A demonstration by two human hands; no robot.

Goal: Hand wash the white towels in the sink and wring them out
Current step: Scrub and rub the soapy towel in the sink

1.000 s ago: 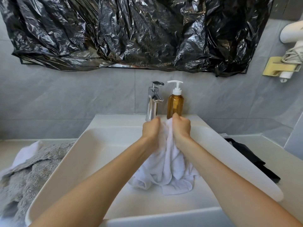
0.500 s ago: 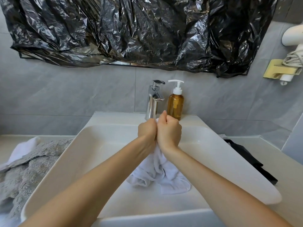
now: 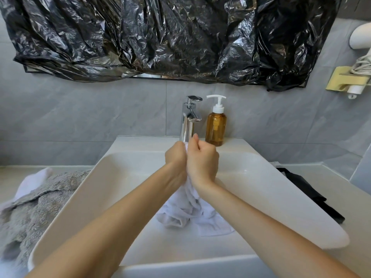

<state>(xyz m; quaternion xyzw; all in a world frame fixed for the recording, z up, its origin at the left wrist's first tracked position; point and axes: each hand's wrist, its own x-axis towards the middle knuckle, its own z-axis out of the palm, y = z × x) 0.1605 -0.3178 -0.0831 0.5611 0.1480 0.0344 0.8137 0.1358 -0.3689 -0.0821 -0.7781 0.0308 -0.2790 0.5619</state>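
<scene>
Our left hand (image 3: pixel 175 157) and right hand (image 3: pixel 202 160), fingers curled, gripped a white towel (image 3: pixel 188 209) over the sink (image 3: pixel 281 199); unlabelled soap bottle (image 3: pixel 215 127) at twelve o'clock.

Two forearms enter from the bottom edge of the head view, both bare from the edge of the frame up to the wrists; no sleeve, cuff or glove shows anywhere on them. The left hand (image 3: pixel 175 156) and the right hand (image 3: pixel 202 160) are bare as well. No watch, bracelet or band shows at either wrist, and no ring shows on the fingers that can be seen. The fingernails are turned away or too small to judge. No other part of the person is in view.
</scene>
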